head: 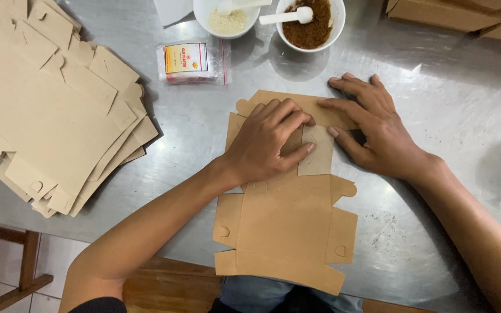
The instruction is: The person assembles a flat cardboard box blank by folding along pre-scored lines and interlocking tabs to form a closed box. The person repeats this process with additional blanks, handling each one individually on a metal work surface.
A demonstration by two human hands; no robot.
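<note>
The left hand (268,142) lies palm down, fingers close together and pressed flat on a small folded-over flap (317,152) of a flat, unfolded brown cardboard box blank (285,226). The right hand (372,130) rests beside it, fingers slightly spread, fingertips holding down the blank's far folded edge. Neither hand pinches anything; both press. The blank lies at the near edge of the steel bench (447,104), its near end overhanging slightly. Toward the left edge sits a fanned stack of identical brown blanks (47,104). At the far edge stand a white bowl of pale powder (227,20) and a white bowl of brown powder (311,26), each with a white scoop, and a small plastic packet (192,62) just before them.
</note>
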